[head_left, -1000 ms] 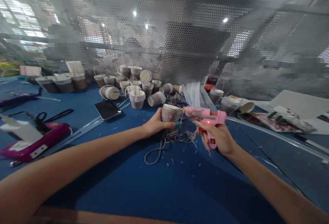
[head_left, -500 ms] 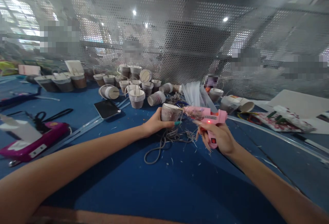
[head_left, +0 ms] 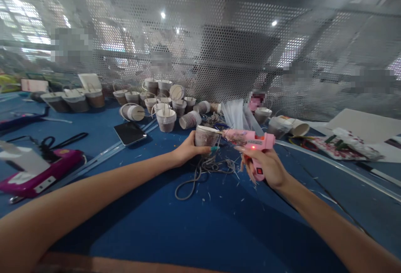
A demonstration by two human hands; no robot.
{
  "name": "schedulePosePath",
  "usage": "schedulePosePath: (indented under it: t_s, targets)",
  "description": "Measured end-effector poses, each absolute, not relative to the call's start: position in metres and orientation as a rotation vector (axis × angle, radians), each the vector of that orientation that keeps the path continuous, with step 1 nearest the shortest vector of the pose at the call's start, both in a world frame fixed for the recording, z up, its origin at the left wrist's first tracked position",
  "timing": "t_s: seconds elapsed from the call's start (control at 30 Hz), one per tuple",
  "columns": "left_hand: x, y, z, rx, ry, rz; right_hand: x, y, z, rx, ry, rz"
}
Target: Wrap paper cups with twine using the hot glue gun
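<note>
My left hand [head_left: 188, 149] is wrapped round a small cup [head_left: 206, 136] with a grey-brown side and a pale rim. In my right hand [head_left: 267, 166] is a pink hot glue gun [head_left: 250, 141], its red light lit. The gun's nozzle points left and meets the cup's right rim; whether it touches cannot be made out. Wispy strands cling to the front of the gun. Under the cup a tangle of grey cord [head_left: 209, 166] lies on the blue table [head_left: 188, 231], with one loop reaching toward me.
Several similar cups with handles [head_left: 166, 119] stand or lie at the back. To the left are a black phone [head_left: 130, 133] and a magenta power strip [head_left: 46, 170]. Clear plastic bags [head_left: 239, 116] sit behind the gun. A perforated metal panel [head_left: 200, 55] closes off the far side.
The cup, both hands and the glue gun appear shifted very slightly left, as does the whole view. Both hands keep the same grip.
</note>
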State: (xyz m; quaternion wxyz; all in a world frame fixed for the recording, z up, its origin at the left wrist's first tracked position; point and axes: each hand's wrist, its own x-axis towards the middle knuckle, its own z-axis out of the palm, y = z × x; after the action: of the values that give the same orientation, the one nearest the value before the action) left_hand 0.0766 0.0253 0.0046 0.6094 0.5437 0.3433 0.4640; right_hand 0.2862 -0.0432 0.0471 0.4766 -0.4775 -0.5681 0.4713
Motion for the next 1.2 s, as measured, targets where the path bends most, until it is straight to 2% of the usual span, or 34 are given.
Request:
schedulePosePath:
  t_s: [1.2]
  targets:
    - [0.0762, 0.0308, 0.0003, 1.128, 0.692, 1.108, 0.2911, -0.0378, 0.0491, -1.228, -1.317, 1.065]
